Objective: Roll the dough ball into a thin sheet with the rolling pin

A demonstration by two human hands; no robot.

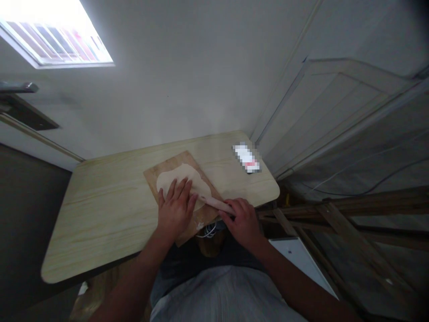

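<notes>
A flat, pale sheet of dough [182,173] with a wavy edge lies on a wooden cutting board [170,161]. My left hand [176,205] rests on the near part of the dough, its fingers stretched out and slightly spread. In my right hand [243,219] is one end of a wooden rolling pin [217,204], gripped near the board's right edge. The pin's other end reaches the dough's right side, close to my left fingertips. White flour or dough scraps [200,225] show at the board's near corner.
The board sits on a light wood-patterned table [110,197] against a white wall or door. A phone with a blurred screen [247,157] lies at the table's right end. To the right are wooden beams [335,223] and a white panel [298,250]. Cables [208,231] hang below the front edge.
</notes>
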